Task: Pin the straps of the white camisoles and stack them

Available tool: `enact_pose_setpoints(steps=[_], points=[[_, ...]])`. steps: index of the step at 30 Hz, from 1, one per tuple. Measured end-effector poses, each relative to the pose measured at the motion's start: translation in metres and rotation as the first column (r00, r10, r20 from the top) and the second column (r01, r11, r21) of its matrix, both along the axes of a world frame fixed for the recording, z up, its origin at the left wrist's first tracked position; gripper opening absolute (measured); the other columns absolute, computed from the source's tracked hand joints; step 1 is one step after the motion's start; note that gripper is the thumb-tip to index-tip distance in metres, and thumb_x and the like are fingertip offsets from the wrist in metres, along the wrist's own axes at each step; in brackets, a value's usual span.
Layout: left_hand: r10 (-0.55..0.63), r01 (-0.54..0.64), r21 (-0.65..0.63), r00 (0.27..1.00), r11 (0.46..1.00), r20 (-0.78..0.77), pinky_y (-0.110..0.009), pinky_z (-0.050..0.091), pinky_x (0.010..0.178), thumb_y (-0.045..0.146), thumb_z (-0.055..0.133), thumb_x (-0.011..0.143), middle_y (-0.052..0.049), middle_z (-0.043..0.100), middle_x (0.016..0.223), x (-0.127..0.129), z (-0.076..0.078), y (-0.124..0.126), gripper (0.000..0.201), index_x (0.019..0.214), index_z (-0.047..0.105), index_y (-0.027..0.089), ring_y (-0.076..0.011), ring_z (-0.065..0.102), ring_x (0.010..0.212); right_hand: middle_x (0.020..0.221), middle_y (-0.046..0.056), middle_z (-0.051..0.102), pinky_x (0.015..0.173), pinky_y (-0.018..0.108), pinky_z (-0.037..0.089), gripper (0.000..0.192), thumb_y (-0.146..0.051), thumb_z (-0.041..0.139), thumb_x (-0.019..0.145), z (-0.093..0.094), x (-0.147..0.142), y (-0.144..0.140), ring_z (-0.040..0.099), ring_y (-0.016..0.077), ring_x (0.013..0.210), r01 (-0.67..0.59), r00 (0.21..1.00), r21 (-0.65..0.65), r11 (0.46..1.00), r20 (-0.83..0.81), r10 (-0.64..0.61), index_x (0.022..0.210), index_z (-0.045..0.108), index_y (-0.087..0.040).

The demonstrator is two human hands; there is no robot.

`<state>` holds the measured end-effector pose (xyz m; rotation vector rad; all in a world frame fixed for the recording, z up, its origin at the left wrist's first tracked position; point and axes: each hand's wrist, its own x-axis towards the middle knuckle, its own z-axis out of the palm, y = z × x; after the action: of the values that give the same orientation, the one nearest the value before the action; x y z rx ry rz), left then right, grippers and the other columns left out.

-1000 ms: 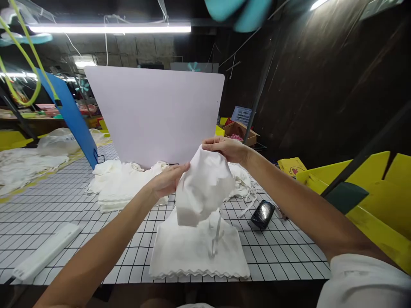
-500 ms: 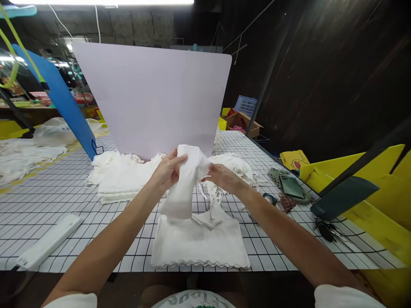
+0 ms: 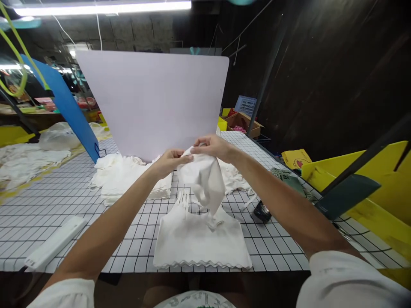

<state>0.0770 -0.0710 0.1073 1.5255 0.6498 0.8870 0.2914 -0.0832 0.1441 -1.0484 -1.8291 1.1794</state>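
Observation:
A white garment (image 3: 205, 179) hangs from both hands above the table, its lower part loose and creased. My left hand (image 3: 171, 161) pinches its top edge on the left. Close beside it, my right hand (image 3: 213, 147) grips the same edge, thumb and fingers closed. Below lies a stack of white camisole-like tops (image 3: 202, 241) with thin straps and a scalloped hem, flat near the table's front edge. Behind my left hand sits a folded pile of white garments (image 3: 125, 177). More loose white garments (image 3: 234, 175) lie behind the held piece, partly hidden by it and my right arm.
A pale upright board (image 3: 154, 102) and a blue panel (image 3: 69, 107) stand at the back of the grid-patterned table (image 3: 128, 235). A white power strip (image 3: 56, 241) lies front left. On the right are a small black object (image 3: 262, 211) and yellow sheet-metal parts (image 3: 362, 171).
My right hand has risen and moved left, closer to my left hand. The garment now hangs from its top edge between both hands instead of draping down to the left.

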Motion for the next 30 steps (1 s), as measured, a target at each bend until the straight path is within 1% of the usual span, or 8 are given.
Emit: enact_pose_setpoints(steps=[4, 7, 11, 14, 19, 25, 28, 30], points=[[0.039, -0.036, -0.106, 0.999, 0.994, 0.028, -0.021, 0.048, 0.053, 0.041, 0.086, 0.073, -0.004, 0.071, 0.074, -0.033, 0.005, 0.003, 0.031, 0.085, 0.075, 0.015, -0.0128, 0.063, 0.06, 0.079, 0.006, 0.071, 0.058, 0.023, 0.047, 0.045, -0.045, 0.091, 0.058, -0.006, 0.042, 0.003, 0.063, 0.0139, 0.069, -0.08, 0.99, -0.185, 0.979, 0.097, 0.099, 0.083, 0.075, -0.012], [-0.052, 0.043, -0.155, 0.997, 0.987, -0.055, -0.023, 0.055, 0.063, 0.037, 0.087, 0.073, -0.009, 0.076, 0.088, -0.041, 0.0, 0.005, 0.033, 0.096, 0.077, 0.016, -0.0175, 0.07, 0.072, 0.08, 0.003, 0.069, 0.064, 0.022, 0.047, 0.045, -0.052, 0.086, 0.065, -0.018, 0.042, 0.003, 0.06, 0.0124, 0.073, -0.096, 0.995, -0.113, 0.989, 0.013, 0.098, 0.084, 0.075, -0.013], [-0.174, 0.167, -0.188, 0.985, 0.968, -0.018, -0.023, 0.057, 0.068, 0.038, 0.088, 0.073, -0.011, 0.076, 0.095, -0.015, -0.004, 0.005, 0.042, 0.106, 0.075, 0.015, -0.0182, 0.072, 0.08, 0.071, -0.001, 0.064, 0.06, 0.02, 0.042, 0.041, -0.052, 0.084, 0.067, -0.02, 0.009, 0.003, 0.055, 0.0094, 0.066, -0.128, 0.992, 0.021, 0.992, -0.007, 0.128, 0.077, 0.071, -0.014], [-0.072, 0.076, -0.191, 0.997, 0.979, 0.028, -0.019, 0.052, 0.055, 0.039, 0.089, 0.07, -0.007, 0.073, 0.075, -0.011, 0.006, 0.006, 0.035, 0.086, 0.075, 0.011, -0.0127, 0.067, 0.061, 0.071, -0.002, 0.065, 0.056, 0.02, 0.042, 0.04, -0.048, 0.088, 0.062, -0.011, 0.007, 0.006, 0.057, 0.0093, 0.063, -0.133, 0.991, -0.023, 0.991, 0.004, 0.133, 0.076, 0.07, -0.015], [0.166, -0.142, -0.161, 0.975, 0.977, 0.149, -0.019, 0.05, 0.048, 0.029, 0.089, 0.065, -0.001, 0.067, 0.061, -0.059, 0.033, 0.016, 0.025, 0.073, 0.071, 0.015, -0.0103, 0.06, 0.049, 0.081, 0.005, 0.073, 0.058, 0.021, 0.047, 0.045, -0.041, 0.091, 0.059, -0.004, 0.059, 0.008, 0.064, 0.0136, 0.07, -0.178, 0.957, -0.186, 0.966, 0.195, 0.214, 0.09, 0.078, -0.012], [0.236, -0.228, -0.096, 0.969, 0.969, 0.072, -0.017, 0.047, 0.044, 0.029, 0.086, 0.067, 0.0, 0.063, 0.058, -0.089, 0.043, 0.021, 0.022, 0.068, 0.068, 0.016, -0.0095, 0.058, 0.048, 0.073, 0.004, 0.067, 0.054, 0.02, 0.045, 0.048, -0.048, 0.092, 0.057, -0.004, 0.085, 0.009, 0.06, 0.0114, 0.063, -0.031, 0.999, -0.114, 0.993, -0.036, 0.027, 0.079, 0.074, -0.01], [0.214, -0.22, -0.044, 0.971, 0.975, -0.105, -0.017, 0.043, 0.04, 0.037, 0.087, 0.067, -0.002, 0.064, 0.06, -0.088, 0.047, 0.016, 0.028, 0.07, 0.07, 0.016, -0.0103, 0.056, 0.047, 0.067, 0.001, 0.062, 0.051, 0.02, 0.041, 0.047, -0.051, 0.091, 0.057, 0.004, 0.084, 0.006, 0.055, 0.0088, 0.059, 0.055, 0.986, -0.038, 0.998, -0.155, -0.06, 0.073, 0.07, -0.012], [0.167, -0.177, -0.022, 0.961, 0.984, -0.222, -0.017, 0.044, 0.041, 0.042, 0.088, 0.066, -0.004, 0.066, 0.065, -0.087, 0.051, 0.012, 0.032, 0.074, 0.072, 0.015, -0.0114, 0.058, 0.05, 0.071, 0.001, 0.064, 0.053, 0.02, 0.042, 0.044, -0.048, 0.091, 0.058, 0.01, 0.083, 0.002, 0.056, 0.0099, 0.062, 0.071, 0.989, 0.024, 0.997, -0.128, -0.067, 0.076, 0.071, -0.013]])
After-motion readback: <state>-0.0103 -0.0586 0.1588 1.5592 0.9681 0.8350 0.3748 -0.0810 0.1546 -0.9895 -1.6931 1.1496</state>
